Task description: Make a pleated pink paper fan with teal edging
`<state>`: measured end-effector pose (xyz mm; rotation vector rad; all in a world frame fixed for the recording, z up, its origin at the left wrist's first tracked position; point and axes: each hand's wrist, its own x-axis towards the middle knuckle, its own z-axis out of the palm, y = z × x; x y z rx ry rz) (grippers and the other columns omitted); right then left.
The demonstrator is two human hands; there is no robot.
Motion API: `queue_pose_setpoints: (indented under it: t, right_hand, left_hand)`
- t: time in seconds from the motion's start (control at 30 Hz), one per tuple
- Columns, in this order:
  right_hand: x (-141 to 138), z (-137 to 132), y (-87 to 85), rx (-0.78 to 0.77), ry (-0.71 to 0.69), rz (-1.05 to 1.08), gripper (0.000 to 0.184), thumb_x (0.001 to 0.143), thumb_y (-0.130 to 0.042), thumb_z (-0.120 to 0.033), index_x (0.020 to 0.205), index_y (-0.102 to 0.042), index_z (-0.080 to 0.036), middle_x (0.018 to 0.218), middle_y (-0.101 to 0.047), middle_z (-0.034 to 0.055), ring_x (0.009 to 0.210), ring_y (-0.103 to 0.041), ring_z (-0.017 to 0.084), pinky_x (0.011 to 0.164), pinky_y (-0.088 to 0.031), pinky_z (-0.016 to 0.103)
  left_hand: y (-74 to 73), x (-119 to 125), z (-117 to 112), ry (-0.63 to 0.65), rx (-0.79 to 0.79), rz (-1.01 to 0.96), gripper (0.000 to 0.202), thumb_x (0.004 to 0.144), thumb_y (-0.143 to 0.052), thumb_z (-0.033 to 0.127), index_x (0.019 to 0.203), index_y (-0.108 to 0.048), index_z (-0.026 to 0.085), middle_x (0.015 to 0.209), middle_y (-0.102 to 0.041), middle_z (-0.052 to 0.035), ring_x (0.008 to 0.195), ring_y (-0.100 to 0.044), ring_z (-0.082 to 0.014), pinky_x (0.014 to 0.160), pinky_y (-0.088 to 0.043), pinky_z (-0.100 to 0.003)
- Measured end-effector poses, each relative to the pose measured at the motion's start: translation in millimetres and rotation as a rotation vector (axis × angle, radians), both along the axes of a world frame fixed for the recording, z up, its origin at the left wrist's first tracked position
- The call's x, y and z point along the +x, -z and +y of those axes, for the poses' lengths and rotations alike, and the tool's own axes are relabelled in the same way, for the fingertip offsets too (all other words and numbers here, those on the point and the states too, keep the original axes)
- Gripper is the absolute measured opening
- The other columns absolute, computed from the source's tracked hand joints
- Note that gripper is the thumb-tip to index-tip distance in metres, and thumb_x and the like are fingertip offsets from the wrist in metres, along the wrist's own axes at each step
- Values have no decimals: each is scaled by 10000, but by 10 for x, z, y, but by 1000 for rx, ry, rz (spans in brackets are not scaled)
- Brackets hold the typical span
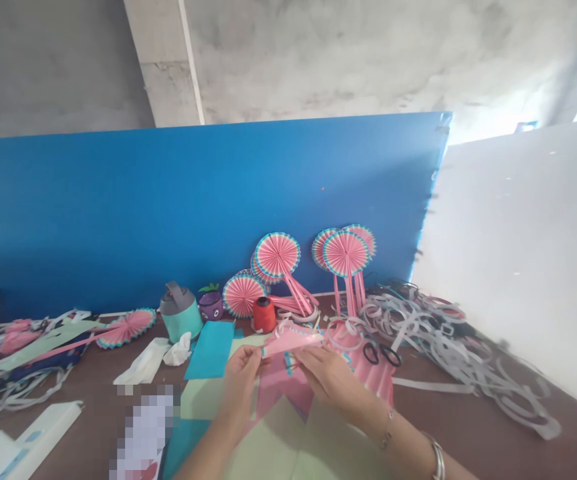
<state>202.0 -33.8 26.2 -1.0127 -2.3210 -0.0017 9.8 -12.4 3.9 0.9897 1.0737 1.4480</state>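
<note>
Low in the centre, my left hand (240, 377) pinches one end of a narrow pink folded paper strip (292, 343). My right hand (329, 379) has its fingers closed at the strip's other end. Small blue-and-white edges show on the strip. Beneath both hands lie pink paper (279, 385) and pale green sheets (273, 440). Pleated pink paper (372, 375) spreads to the right of my right hand. Black-handled scissors (382, 354) rest on it, their blades hidden.
Round pink paper fans (347, 253) lean against the blue partition (193, 200). A red container (264, 315), a purple pot (211, 305) and a teal jug (181, 317) stand behind the papers. White strips (448, 353) tangle at right. A tissue (178, 350) and a lone fan (126, 328) lie left.
</note>
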Motion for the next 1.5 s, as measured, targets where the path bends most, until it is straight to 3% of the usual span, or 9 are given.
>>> queue_pose_setpoints:
  t: [0.13, 0.3, 0.47, 0.83, 1.1, 1.5]
  right_hand:
    - [-35, -39, -11, -45, -46, 57, 268, 888, -395, -90, 1076, -551, -200, 881, -694, 44, 797, -595, 182, 753, -371, 311]
    - [-51, -43, -1, -106, -37, 105, 206, 837, -444, -78, 916, -592, -197, 832, -703, 30, 714, -589, 164, 708, -342, 294]
    - [-57, -53, -35, -175, -46, 146, 223, 798, -540, -109, 981, -612, -214, 856, -706, 27, 721, -596, 158, 732, -347, 291]
    - [-92, -38, -20, -166, 6, 279, 129, 776, -581, -93, 755, -640, -206, 766, -686, 12, 732, -601, 156, 746, -372, 305]
    - [-93, -33, -30, -176, -10, 333, 112, 817, -583, -153, 775, -667, -215, 780, -691, 33, 768, -616, 172, 748, -413, 307]
    - [-61, -28, -34, -228, -9, 287, 209, 745, -589, -23, 785, -666, -213, 804, -693, 12, 796, -610, 168, 752, -402, 296]
  left_hand:
    - [-23, 18, -34, 35, 91, 107, 262, 692, -668, 419, 712, -602, 167, 665, -642, -6, 686, -652, -181, 685, -506, -299]
    - [1, 30, -77, 70, 231, 270, 190, 733, -618, 355, 743, -613, 165, 771, -685, -50, 769, -645, -189, 712, -502, -290]
    - [44, 39, -95, 72, 273, 387, 156, 760, -573, 320, 741, -611, 170, 844, -707, -78, 842, -650, -203, 737, -498, -283]
    - [-54, 65, -181, 148, 292, 474, 170, 772, -557, 339, 753, -621, 182, 960, -722, -105, 878, -669, -216, 767, -509, -292]
    - [-71, 65, -201, 166, 294, 461, 134, 757, -589, 315, 734, -637, 192, 945, -730, -93, 865, -677, -219, 762, -510, -275]
    - [-29, 48, -201, 212, 345, 505, 114, 788, -560, 258, 760, -645, 187, 1001, -718, -104, 879, -676, -218, 790, -509, -287]
